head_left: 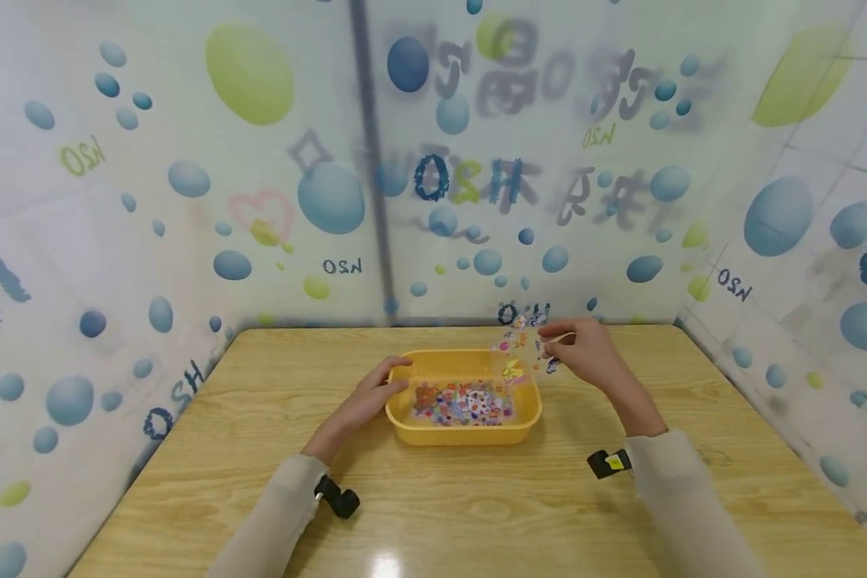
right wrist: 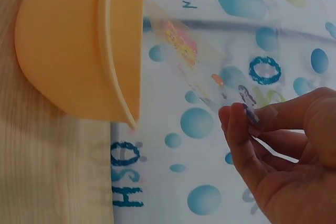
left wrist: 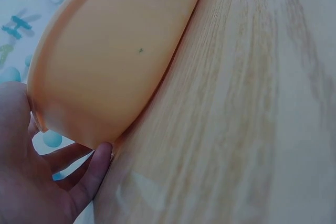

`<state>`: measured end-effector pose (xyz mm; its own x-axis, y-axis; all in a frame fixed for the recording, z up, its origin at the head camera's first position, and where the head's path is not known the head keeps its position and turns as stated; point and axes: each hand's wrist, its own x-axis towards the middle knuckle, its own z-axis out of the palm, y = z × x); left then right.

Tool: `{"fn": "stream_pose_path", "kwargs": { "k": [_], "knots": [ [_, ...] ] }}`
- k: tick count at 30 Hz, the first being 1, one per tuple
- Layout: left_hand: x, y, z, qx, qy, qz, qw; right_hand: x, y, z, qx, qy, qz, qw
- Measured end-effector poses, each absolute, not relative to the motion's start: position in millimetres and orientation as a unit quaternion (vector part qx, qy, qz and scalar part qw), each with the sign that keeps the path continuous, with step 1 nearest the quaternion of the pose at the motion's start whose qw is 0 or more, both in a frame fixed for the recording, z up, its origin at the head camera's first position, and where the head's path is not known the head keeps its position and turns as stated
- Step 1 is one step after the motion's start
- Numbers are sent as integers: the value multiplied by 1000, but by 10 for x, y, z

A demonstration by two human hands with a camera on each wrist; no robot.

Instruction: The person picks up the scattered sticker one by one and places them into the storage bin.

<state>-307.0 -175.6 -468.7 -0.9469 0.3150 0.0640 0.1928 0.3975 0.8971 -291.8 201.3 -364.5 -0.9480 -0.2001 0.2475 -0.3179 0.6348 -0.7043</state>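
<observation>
A yellow plastic basin [head_left: 462,436] stands on the table, with a colourful pile of stickers [head_left: 473,403] inside. At its left end my left hand [head_left: 371,395] holds the rim; in the left wrist view the thumb lies at the rim and the fingers touch the outer wall [left wrist: 121,40]. Above the basin's right end, my right hand [head_left: 585,349] pinches a clear sticker sheet [head_left: 514,353] between thumb and fingers. The sheet [right wrist: 181,45] hangs tilted, printed with small coloured figures. Its lower part overlaps the basin's far right rim in the head view; whether they touch I cannot tell.
The light wood table [head_left: 433,498] reaches back to a white wall covering [head_left: 441,297] printed with blue and green dots. Similar covering closes in both sides. A black wrist camera [head_left: 339,496] sits on the left sleeve, another camera [head_left: 609,463] at the right.
</observation>
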Motion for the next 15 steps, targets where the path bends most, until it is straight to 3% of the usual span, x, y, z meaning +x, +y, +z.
{"fn": "stream_pose_path", "kwargs": {
  "k": [15],
  "knots": [
    [-3083,-1767,-4704,158,830,531,57,-2926,1629,-3763,182,-907,380,26]
  ]
}}
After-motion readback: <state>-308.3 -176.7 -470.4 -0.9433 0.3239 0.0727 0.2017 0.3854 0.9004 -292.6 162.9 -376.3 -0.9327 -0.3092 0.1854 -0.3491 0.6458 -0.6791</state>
